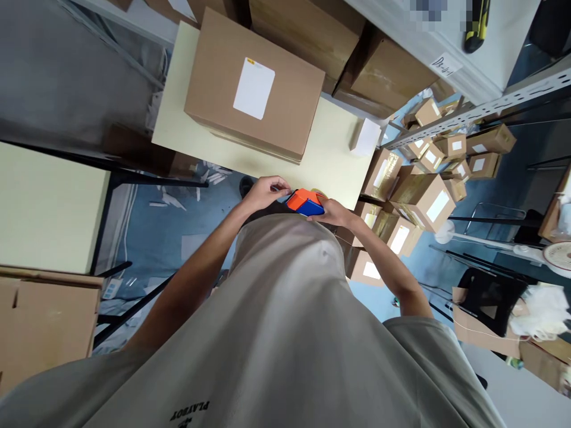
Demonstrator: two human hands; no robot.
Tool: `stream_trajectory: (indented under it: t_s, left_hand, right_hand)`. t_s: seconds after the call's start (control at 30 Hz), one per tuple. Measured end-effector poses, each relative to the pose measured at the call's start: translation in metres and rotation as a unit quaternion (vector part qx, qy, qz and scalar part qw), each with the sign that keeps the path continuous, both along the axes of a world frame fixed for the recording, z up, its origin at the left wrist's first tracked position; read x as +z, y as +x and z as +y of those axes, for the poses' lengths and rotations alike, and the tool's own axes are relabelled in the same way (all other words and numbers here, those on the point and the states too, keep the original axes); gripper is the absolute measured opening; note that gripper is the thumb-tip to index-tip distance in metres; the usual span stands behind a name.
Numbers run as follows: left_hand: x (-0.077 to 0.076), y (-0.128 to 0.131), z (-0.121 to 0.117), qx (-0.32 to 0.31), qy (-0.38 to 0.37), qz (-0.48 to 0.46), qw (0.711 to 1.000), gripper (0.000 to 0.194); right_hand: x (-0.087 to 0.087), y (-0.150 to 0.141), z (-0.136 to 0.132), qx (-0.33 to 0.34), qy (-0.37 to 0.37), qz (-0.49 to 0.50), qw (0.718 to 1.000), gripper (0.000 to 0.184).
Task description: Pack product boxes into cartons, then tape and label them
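An orange-and-blue tape dispenser (306, 202) is held close against the front of my shirt, at the near edge of the cream table. My right hand (334, 212) grips it from the right, and a yellowish curved rim, seemingly of a tape roll, shows behind the orange part. On the other side, my left hand (269, 191) has its thumb and fingers pinched together by the dispenser's left end; whatever is between them is too small to make out. Beyond both hands a closed cardboard box (285, 83) with a white label (254, 88) stands on the table.
The cream table (336, 172) also bears a small white box (366, 137). Behind it, larger cartons (307, 30) fill a metal shelf (464, 65), where a yellow-black cutter (477, 30) lies. Labelled cartons (423, 202) are stacked on the right; another table (49, 208) stands left.
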State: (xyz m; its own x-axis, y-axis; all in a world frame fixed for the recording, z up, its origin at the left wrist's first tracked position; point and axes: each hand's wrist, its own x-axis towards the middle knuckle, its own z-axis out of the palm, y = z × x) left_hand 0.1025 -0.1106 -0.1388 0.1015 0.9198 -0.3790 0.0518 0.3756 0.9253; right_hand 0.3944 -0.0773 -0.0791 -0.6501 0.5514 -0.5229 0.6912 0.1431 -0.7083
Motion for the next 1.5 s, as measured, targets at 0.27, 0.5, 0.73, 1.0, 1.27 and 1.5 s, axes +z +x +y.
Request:
stream_trajectory:
  t_s: [0.27,0.5,0.73,1.0,1.27,1.5]
  left_hand:
    - [-0.021,0.003,-0.007,0.084,0.018,0.036,0.996,0.007]
    - [-0.048,-0.026,0.026,0.182,0.036,0.080,0.979,0.012]
    - [-0.067,-0.011,0.044,0.224,0.028,0.070,0.972,0.030]
    - [-0.073,0.001,0.069,0.286,0.010,0.078,0.955,0.015]
    - [-0.084,0.024,0.085,0.364,-0.016,0.023,0.931,0.014]
    - [-0.079,0.035,0.082,0.399,-0.065,-0.042,0.914,0.029]
  right_hand:
    - [-0.005,0.004,0.015,0.075,0.030,-0.130,0.988,0.061]
    - [-0.005,0.030,0.039,0.081,0.065,-0.273,0.956,0.049]
    - [-0.027,0.012,0.057,0.038,0.127,-0.322,0.937,0.060]
    - [-0.055,0.008,0.068,-0.001,0.142,-0.317,0.938,0.065]
    - [-0.063,-0.005,0.076,-0.039,0.144,-0.342,0.928,0.067]
    - [-0.061,-0.003,0.068,-0.046,0.142,-0.335,0.931,0.063]
